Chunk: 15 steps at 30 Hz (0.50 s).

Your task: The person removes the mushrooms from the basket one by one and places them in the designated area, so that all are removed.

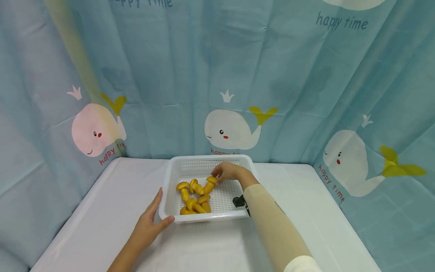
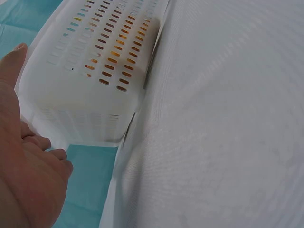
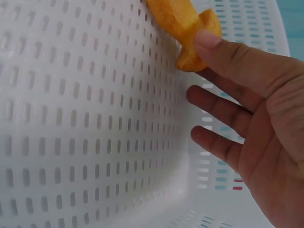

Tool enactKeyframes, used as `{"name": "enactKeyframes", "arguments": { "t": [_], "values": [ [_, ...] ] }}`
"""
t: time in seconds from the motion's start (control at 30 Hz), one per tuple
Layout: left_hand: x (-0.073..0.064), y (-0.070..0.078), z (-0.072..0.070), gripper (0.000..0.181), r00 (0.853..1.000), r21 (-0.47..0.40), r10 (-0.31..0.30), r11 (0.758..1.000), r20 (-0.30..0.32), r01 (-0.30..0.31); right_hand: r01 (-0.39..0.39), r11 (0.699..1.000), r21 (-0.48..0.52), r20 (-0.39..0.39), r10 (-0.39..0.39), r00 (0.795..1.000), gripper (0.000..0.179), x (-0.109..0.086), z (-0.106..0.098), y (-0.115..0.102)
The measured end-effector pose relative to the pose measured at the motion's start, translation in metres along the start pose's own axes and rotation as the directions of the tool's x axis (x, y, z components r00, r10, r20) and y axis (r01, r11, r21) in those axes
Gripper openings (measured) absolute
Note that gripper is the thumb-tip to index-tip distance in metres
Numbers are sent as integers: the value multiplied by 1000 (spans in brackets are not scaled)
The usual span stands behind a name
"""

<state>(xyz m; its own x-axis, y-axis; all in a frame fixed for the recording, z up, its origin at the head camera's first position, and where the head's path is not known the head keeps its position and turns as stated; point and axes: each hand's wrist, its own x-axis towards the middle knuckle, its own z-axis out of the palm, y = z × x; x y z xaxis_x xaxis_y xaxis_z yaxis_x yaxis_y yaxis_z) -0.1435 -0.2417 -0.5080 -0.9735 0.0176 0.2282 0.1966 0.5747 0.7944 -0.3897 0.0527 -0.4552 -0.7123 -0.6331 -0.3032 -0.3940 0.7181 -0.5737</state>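
A white perforated plastic basket [image 1: 217, 216] stands at the far side of the table, holding several yellow mushrooms [image 1: 184, 193], mostly in its left half. My right hand [image 1: 232, 172] reaches over the back and pinches the cap end of one mushroom [image 1: 208, 186]. In the right wrist view, the thumb lies on that yellow mushroom [image 3: 175, 16], the index finger is partly hidden behind it, and the other fingers are spread. At the front left corner, my left hand [image 1: 146, 226] touches the basket with thumb and fingers spread. The left wrist view shows its thumb [image 2: 13, 64] beside the basket wall.
A white-covered table [image 1: 112, 211] extends around the basket. Blue curtains [image 1: 163, 124] with whale prints hang behind and at both sides. A small black device [image 1: 239, 201] sits by the right forearm, over the basket's front right.
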Motion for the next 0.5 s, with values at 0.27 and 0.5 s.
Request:
{"name": "enactKeyframes", "arguments": {
  "t": [0.27, 0.5],
  "values": [
    [0, -1, 0, 102, 1000, 9, -28, 1000, -8, 29, -14, 1000, 12, -17, 14, 1000, 41, 0, 3, -3],
    [0, 0, 0, 102, 999, -7, -35, 999, -1, 35, -37, 999, -8, -35, 37, 999, 36, -1, 4, -7]
  ]
}}
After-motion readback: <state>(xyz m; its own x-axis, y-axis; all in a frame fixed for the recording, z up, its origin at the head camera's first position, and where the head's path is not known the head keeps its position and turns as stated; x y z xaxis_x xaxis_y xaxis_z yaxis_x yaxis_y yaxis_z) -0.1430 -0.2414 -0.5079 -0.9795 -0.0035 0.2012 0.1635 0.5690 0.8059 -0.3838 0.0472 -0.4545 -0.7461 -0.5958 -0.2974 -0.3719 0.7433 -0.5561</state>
